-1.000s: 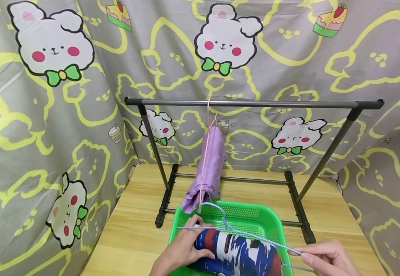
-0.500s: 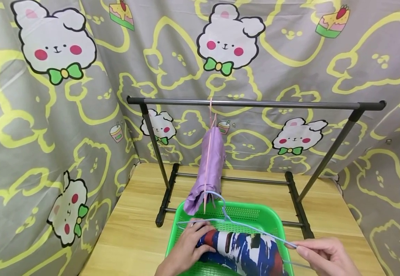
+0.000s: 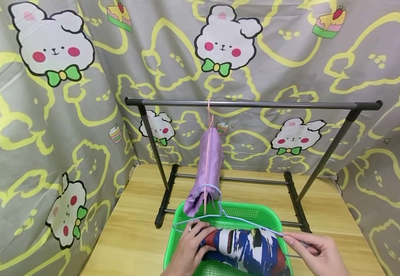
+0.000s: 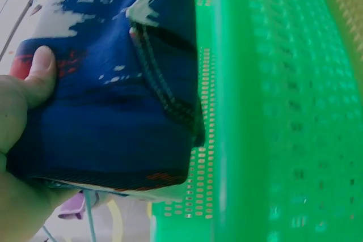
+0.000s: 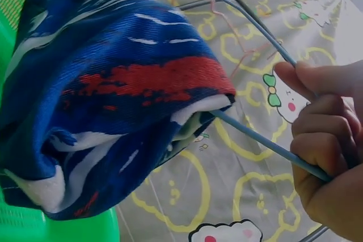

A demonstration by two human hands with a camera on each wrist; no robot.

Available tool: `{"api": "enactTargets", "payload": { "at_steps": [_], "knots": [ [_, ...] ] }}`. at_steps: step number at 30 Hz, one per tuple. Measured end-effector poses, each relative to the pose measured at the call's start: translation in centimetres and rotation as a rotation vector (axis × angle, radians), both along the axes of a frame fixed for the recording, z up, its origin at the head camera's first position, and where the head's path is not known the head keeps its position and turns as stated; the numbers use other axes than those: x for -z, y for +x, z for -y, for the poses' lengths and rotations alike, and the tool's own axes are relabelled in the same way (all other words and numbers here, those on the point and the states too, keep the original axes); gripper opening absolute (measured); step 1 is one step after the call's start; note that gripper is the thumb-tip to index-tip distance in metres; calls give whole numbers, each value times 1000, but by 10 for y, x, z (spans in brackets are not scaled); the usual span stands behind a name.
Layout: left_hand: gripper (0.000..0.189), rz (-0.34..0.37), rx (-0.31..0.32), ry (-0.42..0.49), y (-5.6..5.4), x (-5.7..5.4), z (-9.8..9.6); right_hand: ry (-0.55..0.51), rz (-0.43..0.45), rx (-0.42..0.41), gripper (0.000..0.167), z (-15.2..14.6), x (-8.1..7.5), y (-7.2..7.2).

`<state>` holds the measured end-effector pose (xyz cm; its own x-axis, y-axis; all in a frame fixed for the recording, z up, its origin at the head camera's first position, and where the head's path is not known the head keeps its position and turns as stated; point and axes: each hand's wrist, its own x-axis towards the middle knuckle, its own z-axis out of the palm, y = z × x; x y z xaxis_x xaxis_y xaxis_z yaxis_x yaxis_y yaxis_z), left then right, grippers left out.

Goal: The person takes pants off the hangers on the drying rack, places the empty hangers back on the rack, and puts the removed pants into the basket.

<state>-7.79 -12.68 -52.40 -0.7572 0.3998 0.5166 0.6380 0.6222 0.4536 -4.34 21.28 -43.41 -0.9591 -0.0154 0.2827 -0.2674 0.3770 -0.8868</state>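
Note:
A folded garment, printed in blue, white and red, lies across the green basket. My left hand grips its left end; the left wrist view shows the thumb on top of the cloth and the other fingers mostly hidden beneath. A light-blue clothes hanger stands behind the garment, hook upward. My right hand holds the hanger's right end, fingers curled. In the right wrist view the hanger's lower bar runs into the folded cloth; its far part is hidden there.
A dark metal rack stands on the wooden table behind the basket. From its bar hangs a purple cloth on a pink hanger, close behind the blue hook. Patterned curtains surround the table.
The blue hanger's hook has risen and shifted slightly left, now overlapping the purple cloth in view. My right hand has moved a little left, toward the garment. My left hand keeps its hold.

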Motion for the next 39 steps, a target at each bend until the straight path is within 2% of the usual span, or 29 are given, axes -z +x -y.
{"api": "enactTargets", "payload": {
  "at_steps": [4, 6, 10, 12, 19, 23, 26, 34, 39],
  "knots": [
    [44, -26, -23, 24, 5, 0, -4, 29, -88, 19, 25, 5, -2, 1],
    [43, -27, -29, 35, 6, 0, -5, 34, -144, -15, 30, 7, -2, 1],
    [45, -77, -49, 44, 8, 0, -8, 63, -254, -124, 39, 9, 0, -2],
    [46, -91, -59, 50, 10, -1, -9, 84, -297, -153, 42, 11, 1, -4],
    [43, -184, -41, 61, 13, -8, -9, 22, -393, -125, 46, 11, 12, -8],
    [45, -227, -8, 51, 13, -12, -9, 14, -395, -101, 46, 10, 18, -7],
    [47, -246, 14, 67, 13, -13, -9, 11, -405, -117, 45, 10, 19, -7],
    [42, -298, 71, 53, 7, -22, -7, 133, -355, -139, 41, 14, 15, -7],
    [46, -308, 106, 41, 5, -30, -4, 107, -386, -135, 40, 13, 19, -8]
  ]
}}
